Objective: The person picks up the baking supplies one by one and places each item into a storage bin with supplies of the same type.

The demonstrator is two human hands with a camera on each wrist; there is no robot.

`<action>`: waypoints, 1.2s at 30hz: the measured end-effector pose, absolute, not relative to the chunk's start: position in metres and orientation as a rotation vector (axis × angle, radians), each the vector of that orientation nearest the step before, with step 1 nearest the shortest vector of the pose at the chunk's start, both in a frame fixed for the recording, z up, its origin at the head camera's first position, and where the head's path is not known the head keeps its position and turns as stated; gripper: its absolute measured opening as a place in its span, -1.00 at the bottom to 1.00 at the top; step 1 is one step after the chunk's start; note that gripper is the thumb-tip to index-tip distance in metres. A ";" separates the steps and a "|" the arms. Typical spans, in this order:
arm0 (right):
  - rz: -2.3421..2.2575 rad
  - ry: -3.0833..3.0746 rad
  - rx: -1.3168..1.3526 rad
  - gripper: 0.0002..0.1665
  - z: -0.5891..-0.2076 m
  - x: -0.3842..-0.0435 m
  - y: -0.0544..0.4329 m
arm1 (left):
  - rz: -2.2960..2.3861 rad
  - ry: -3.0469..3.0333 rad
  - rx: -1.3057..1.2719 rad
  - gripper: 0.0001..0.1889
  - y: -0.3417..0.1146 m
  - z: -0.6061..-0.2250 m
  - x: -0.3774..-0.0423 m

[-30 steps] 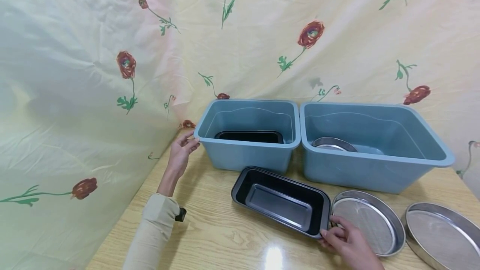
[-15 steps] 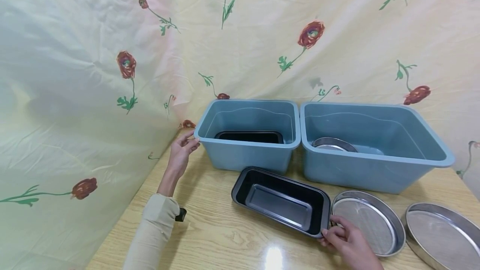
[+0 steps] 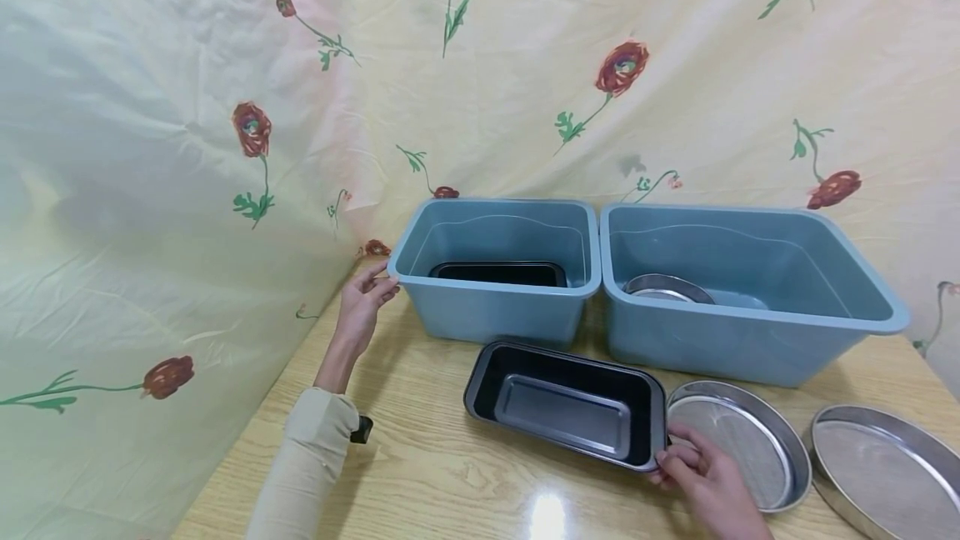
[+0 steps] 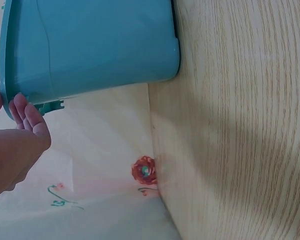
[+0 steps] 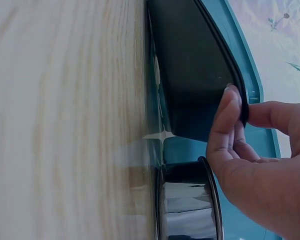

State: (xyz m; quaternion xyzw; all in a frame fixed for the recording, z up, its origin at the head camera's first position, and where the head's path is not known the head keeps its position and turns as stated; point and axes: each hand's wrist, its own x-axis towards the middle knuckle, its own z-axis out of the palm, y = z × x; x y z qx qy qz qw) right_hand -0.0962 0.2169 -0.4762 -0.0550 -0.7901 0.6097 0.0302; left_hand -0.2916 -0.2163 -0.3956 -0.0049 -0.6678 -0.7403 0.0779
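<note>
My left hand [image 3: 362, 302] pinches the near left rim corner of the left blue bin [image 3: 495, 313]. In the left wrist view, its fingers [image 4: 35, 116] curl under the rim. A black rectangular loaf pan [image 3: 562, 411] sits in front of the bins, its long side slanting. My right hand [image 3: 708, 473] pinches the pan's right rim, thumb on one side and fingers on the other. In the right wrist view, the pan's [image 5: 195, 65] near end appears slightly raised off the table. Another black pan [image 3: 498, 273] lies inside the left bin, partly hidden by its front wall.
A second blue bin [image 3: 720, 344] stands against the left one, with a round metal pan [image 3: 667, 286] inside. Two round metal pans [image 3: 731, 432] [image 3: 885, 457] lie on the wooden table [image 3: 420, 473] at the right. Flowered cloth [image 3: 480, 90] hangs behind and at the left.
The loaf pan and my right hand have shifted slightly to the right, and the pan has turned a little. My left hand stays at the bin's rim.
</note>
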 end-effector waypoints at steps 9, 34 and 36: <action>1.959 -2.248 -0.072 -0.53 -0.480 -0.094 0.220 | -2.199 -2.014 -0.007 -0.52 -0.217 -0.396 -0.292; 2.147 -1.982 0.116 -0.38 -0.484 -0.093 0.223 | -2.208 -2.004 0.001 -0.53 -0.216 -0.395 -0.291; 2.176 -1.953 0.138 -0.29 -0.484 -0.093 0.223 | -2.207 -2.006 0.004 -0.53 -0.216 -0.395 -0.291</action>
